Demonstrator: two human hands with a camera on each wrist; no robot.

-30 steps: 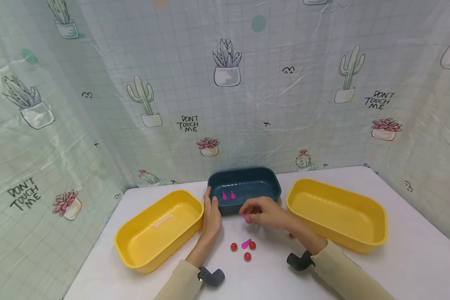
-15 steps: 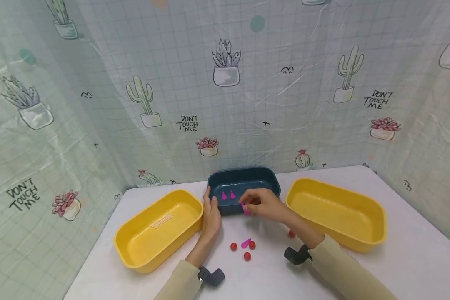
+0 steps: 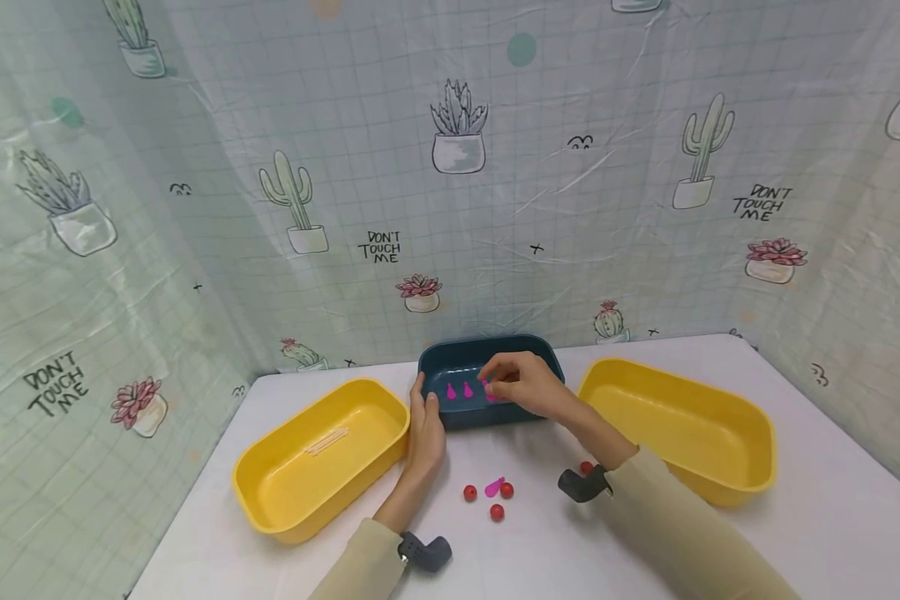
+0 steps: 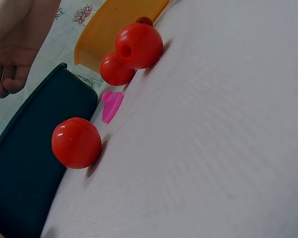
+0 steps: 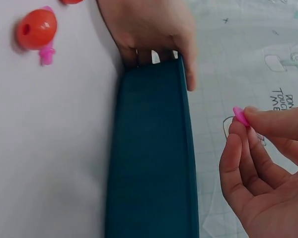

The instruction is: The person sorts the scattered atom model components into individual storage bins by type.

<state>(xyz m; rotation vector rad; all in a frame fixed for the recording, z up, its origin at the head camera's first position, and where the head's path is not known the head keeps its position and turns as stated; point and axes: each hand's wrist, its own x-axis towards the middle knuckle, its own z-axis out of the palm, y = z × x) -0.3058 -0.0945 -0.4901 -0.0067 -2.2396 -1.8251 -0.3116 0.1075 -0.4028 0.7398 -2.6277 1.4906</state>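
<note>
My right hand [image 3: 521, 385] pinches a small pink teardrop-shaped piece [image 5: 241, 116] between thumb and fingertips, over the dark blue bin [image 3: 487, 412]. Two like pieces, a left one [image 3: 451, 392] and a right one [image 3: 468, 389], lie inside that bin. At its left end, my left hand [image 3: 425, 437] grips the wall, thumb at the rim and other fingers outside. Another pink piece [image 3: 494, 487] lies on the table, between a red bead [image 3: 470, 493] and a second red bead [image 3: 507, 491]. A third red bead [image 3: 497, 512] sits nearer the front.
Left of the blue bin stands a yellow bin [image 3: 277, 521] with several thin pale sticks [image 3: 327, 442] inside. Another yellow bin [image 3: 757, 467] stands to the right. One more red bead [image 3: 587, 467] lies near my right forearm. A cactus-print curtain [image 3: 495, 208] hangs behind the white table.
My right hand has moved up and away from me, carrying the pink piece from in front of the blue bin to above its inside. The left hand has stayed at the bin.
</note>
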